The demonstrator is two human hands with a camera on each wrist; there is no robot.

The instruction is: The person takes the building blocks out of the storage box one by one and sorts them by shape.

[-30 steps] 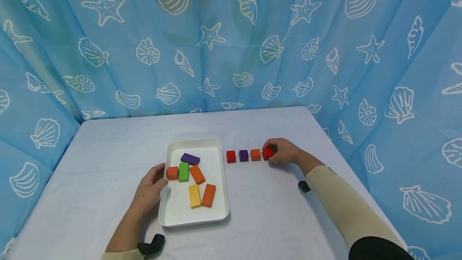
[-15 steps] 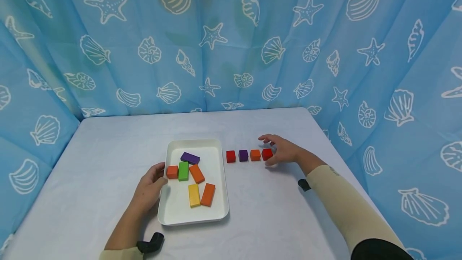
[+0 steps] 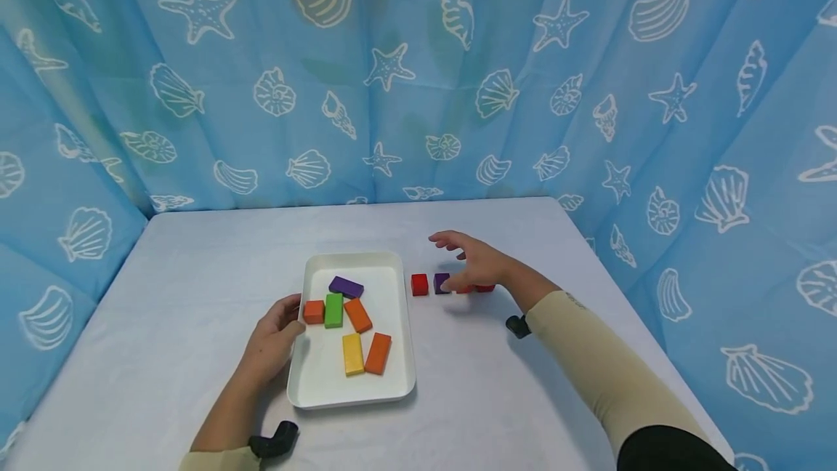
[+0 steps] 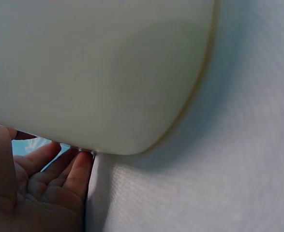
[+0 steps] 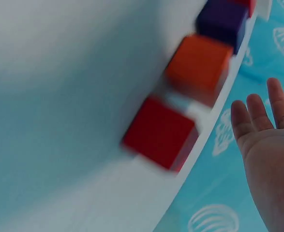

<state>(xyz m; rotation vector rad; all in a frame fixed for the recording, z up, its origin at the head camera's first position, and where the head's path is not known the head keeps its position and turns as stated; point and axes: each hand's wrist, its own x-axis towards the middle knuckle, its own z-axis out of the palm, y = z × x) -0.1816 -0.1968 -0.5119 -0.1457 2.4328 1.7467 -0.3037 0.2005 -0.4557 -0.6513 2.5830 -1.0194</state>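
My left hand (image 3: 273, 340) grips the left rim of a white tray (image 3: 399, 384); in the left wrist view its fingertips meet the tray wall (image 4: 93, 96). Inside lie a purple block (image 3: 346, 287), a green block (image 3: 333, 310), a yellow block (image 3: 353, 355) and several orange ones. Right of the tray runs a row of cubes: a red cube (image 3: 420, 285), a purple cube (image 3: 441, 283), then an orange cube (image 5: 200, 65) and another red cube (image 5: 161, 133). Over that row hovers my right hand (image 3: 480, 264), fingers spread and holding nothing, partly hiding the last two cubes.
A white cloth covers the table (image 3: 216, 260). Blue curtains (image 3: 405, 115) with shell and starfish prints hang at the back and both sides.
My right hand has let go of the red cube at the row's right end, lifted and moved left above the row. The left hand keeps its hold on the tray.
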